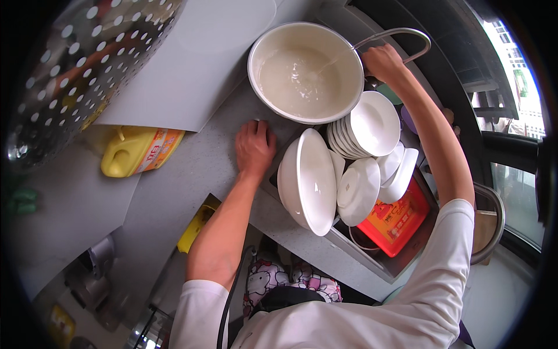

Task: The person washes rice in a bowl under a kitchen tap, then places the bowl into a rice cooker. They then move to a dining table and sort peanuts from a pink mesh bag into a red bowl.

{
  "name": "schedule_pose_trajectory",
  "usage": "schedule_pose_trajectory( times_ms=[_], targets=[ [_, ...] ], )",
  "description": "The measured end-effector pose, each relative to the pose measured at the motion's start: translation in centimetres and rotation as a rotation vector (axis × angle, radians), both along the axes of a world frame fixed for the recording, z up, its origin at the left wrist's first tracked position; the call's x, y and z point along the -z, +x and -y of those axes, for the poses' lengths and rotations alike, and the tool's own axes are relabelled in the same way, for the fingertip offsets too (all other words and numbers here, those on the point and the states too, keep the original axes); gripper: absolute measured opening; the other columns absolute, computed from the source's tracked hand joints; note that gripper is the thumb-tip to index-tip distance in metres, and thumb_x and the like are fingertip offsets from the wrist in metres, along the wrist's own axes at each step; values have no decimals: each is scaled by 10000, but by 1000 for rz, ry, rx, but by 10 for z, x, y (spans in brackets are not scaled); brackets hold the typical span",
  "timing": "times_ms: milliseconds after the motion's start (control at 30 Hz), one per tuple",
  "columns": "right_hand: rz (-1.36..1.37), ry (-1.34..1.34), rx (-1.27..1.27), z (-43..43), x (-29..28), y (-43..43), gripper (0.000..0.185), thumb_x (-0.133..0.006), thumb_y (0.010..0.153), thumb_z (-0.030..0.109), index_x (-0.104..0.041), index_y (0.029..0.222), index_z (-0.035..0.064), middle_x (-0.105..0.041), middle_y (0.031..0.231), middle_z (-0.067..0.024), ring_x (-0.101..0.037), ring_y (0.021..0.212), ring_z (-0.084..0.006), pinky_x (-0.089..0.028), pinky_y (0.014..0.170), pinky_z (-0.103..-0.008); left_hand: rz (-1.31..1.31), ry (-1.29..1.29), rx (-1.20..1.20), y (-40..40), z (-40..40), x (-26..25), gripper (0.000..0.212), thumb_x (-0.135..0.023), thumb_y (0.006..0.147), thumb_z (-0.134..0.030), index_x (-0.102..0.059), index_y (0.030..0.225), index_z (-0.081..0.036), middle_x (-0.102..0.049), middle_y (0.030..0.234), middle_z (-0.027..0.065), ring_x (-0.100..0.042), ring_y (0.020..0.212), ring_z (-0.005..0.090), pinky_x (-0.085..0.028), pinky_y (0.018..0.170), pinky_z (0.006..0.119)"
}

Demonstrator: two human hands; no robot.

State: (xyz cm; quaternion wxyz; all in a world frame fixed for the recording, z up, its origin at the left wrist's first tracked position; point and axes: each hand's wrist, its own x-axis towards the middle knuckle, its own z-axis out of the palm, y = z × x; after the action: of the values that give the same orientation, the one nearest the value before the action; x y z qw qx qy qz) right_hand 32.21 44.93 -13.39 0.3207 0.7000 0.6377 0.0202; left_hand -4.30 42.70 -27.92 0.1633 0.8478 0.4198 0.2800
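Observation:
A large cream-coloured pot [301, 102] holds cloudy water. A thin stream runs into it from the curved metal faucet [418, 37]. My right hand [382, 63] is at the faucet, beside the pot's far right rim; its fingertips are hidden, so its grip is unclear. My left hand [256, 146] rests palm down on the grey countertop [218, 161], fingers curled, with nothing visible in it. To its right a big white bowl [316, 183] stands tilted on its side. Behind that are a stack of white bowls [375, 124] and a white dish [359, 189].
A red plastic container [409, 222] with printed writing sits in the sink [388, 266] below the dishes. At left are a yellow jug [130, 152], a grey panel [183, 74] and a perforated metal strainer [87, 65]. A yellow object [194, 231] lies near my left forearm. A window [518, 205] is at right.

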Motion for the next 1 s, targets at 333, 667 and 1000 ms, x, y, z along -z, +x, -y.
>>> schedule_pose_trajectory(
  times_ms=[333,667,1000],
  targets=[
    [-124,-72,162,-14,-1,-6,332,-840,764,321,-787,1032,132,-770,1038,-93,-733,1001,-281,-574,839,-405,-40,-39,-13,1,1,2,84,-643,859,-134,-620,913,-74,-598,884,131,-596,845,362,-484,744,486],
    [-449,-81,323,-9,1,-11,195,-723,844,125,-751,1016,36,-745,948,-179,-724,888,-353,-553,767,-437,-50,-44,-9,-1,0,2,87,-647,853,-130,-624,908,-68,-595,875,135,-594,846,362,-484,748,485],
    [39,-232,-291,48,-53,-20,163,-701,845,71,-802,949,146,-691,1290,-60,-581,1282,-198,-477,986,-374,-64,-121,-19,0,-2,2,137,-664,831,-159,-634,932,-72,-603,906,130,-594,894,345,-479,798,469]
  ],
)
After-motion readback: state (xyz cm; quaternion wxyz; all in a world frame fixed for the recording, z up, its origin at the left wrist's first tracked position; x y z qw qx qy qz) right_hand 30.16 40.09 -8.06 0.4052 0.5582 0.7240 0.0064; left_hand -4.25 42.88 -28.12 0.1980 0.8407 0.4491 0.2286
